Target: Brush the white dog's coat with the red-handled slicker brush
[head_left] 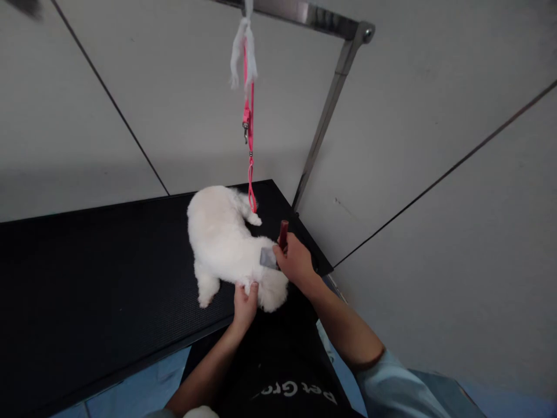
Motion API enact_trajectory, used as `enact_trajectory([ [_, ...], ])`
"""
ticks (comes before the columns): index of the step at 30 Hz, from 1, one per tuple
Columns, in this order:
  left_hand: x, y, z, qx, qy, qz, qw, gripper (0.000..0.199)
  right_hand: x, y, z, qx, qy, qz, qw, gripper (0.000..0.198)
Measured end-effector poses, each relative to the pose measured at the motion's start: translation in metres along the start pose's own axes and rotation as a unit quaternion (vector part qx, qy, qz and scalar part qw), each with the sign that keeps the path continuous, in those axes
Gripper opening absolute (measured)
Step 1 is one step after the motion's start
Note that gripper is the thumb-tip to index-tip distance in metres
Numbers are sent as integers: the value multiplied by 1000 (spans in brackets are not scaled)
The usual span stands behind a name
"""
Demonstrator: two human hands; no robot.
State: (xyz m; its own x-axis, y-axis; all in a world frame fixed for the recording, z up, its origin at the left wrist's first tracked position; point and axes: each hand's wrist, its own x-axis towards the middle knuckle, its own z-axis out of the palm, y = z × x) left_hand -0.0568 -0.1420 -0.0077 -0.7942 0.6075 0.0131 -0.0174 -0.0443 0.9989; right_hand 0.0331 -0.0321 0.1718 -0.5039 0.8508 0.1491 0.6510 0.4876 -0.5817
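Although the white dog (226,247) is on the black grooming table (108,290), its near end reaches between both hands: the right hand (296,258) grips a slicker brush (268,259), pad against fur, while the left hand (246,305) holds the coat between thumb and fingers, fingertips partly hidden; a pale shape (201,412), cut off below, is unclear
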Motion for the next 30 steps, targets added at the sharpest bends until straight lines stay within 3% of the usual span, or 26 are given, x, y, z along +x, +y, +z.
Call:
enact_trajectory([
  [2, 1, -2, -1, 2, -3, -11, 1000, 33, 0, -3, -2, 6, 44, -8, 999, 23],
  [6, 2, -2, -3, -24, 6, -23, 999, 36, 0, -5, -2, -6, -83, -47, 995, 19],
  [7, 2, 0, -3, -21, 10, -19, 1000, 36, 0, -5, -1, -20, -76, -39, 996, 18],
  [10, 3, 5, -5, -2, 3, -15, 1000, 35, 1, -5, -1, -22, 42, -6, 999, 22],
  [11, 3, 6, -5, -5, -5, -18, 1000, 35, 1, -7, -1, -11, 50, -13, 999, 24],
  [15, 6, 10, -8, -28, -13, -20, 999, 38, -1, -14, 2, -22, -81, -64, 994, 20],
  [20, 9, 19, -9, -10, -39, -24, 999, 36, -2, -17, 4, 5, 15, -11, 1000, 23],
  [24, 9, 20, -11, -40, -56, -30, 997, 35, 3, -2, -1, 43, -70, -5, 997, 18],
  [25, 9, 19, -13, -38, -56, -28, 997, 34, 5, 3, -4, 48, -50, 18, 997, 17],
  [27, 9, 15, -15, -25, -66, -21, 997, 28, 6, 13, -6, 88, 59, 63, 992, 19],
  [29, 10, 12, -17, -17, -81, -18, 996, 23, 1, 23, -1, 173, 146, 53, 973, 24],
  [30, 10, 11, -18, -14, -88, -21, 996, 22, -4, 28, 5, 214, 143, 32, 966, 25],
])
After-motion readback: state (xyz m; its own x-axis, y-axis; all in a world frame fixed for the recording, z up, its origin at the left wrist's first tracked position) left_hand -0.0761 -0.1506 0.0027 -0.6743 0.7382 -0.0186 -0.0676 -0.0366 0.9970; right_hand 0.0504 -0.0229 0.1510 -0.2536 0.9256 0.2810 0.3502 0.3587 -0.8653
